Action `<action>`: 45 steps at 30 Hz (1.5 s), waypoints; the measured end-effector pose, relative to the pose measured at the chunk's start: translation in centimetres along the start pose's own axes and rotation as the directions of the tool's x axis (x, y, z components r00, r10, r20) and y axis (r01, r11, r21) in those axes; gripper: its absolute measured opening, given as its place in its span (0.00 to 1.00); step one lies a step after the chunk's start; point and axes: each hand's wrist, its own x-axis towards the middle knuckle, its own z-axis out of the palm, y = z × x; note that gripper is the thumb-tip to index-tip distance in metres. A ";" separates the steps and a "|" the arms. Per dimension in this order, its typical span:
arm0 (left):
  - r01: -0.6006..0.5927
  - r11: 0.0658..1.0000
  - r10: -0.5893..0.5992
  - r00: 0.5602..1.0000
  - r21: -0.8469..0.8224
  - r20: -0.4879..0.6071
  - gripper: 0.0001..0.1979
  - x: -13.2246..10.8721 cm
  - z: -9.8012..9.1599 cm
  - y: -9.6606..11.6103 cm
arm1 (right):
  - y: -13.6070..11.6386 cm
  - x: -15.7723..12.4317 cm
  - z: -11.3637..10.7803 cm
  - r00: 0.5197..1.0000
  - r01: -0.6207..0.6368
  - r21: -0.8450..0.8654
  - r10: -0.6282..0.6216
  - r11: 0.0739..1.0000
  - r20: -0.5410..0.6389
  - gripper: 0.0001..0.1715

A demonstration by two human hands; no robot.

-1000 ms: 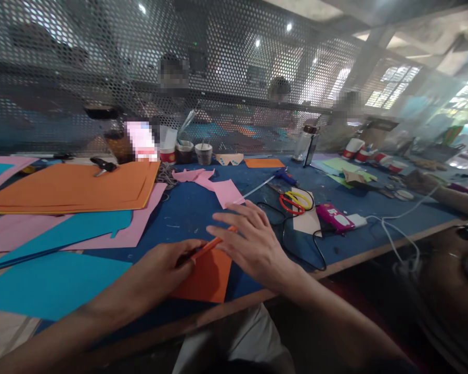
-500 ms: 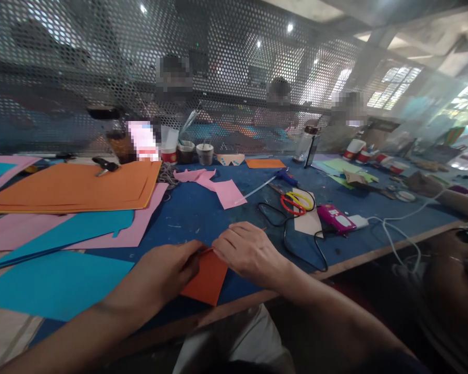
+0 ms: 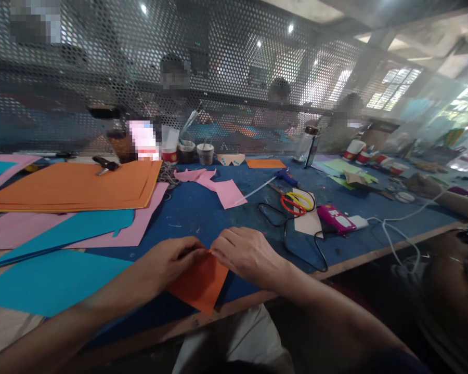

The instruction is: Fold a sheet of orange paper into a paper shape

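Note:
Close to the table's front edge, a piece of orange paper [image 3: 203,285] is held between my two hands. My left hand [image 3: 175,262] pinches its upper left edge, thumb and fingers together. At the top of the same sheet, the fingers of my right hand [image 3: 244,254] are curled closed on the edge. The fingertips nearly meet there, and a small folded or rolled bit of orange shows between them. The sheet's lower part hangs free toward the front edge. Blue paper [image 3: 58,280] lies left of my left hand.
Orange sheets [image 3: 70,184] with a black-handled tool [image 3: 105,165] lie left. Beyond my hands are pink paper [image 3: 230,193], a glue gun [image 3: 287,177], scissors [image 3: 296,202] and a looping black cable [image 3: 286,241]. Farther right are a magenta power strip [image 3: 335,219] and a co-worker's arm [image 3: 460,202].
My left hand has shifted slightly, its thumb now lying along the paper's top edge. The orange sheet has tilted, its lower corner moving a little left and toward me.

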 end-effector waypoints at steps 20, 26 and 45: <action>-0.003 0.995 0.010 0.997 -0.095 0.072 0.15 0.1 0.3 -0.5 | 0.8 1.1 0.0 0.922 -0.385 0.387 0.328 0.838 0.207 0.05; -0.010 0.998 0.010 1.000 -0.063 0.005 0.14 0.4 0.1 -0.1 | 1.7 1.2 0.4 0.929 -0.361 0.380 0.292 0.852 0.228 0.08; -0.076 0.997 0.081 0.981 0.035 -0.177 0.10 1.2 1.7 -1.9 | 2.1 1.4 2.1 0.915 -0.399 0.310 0.353 0.863 0.197 0.05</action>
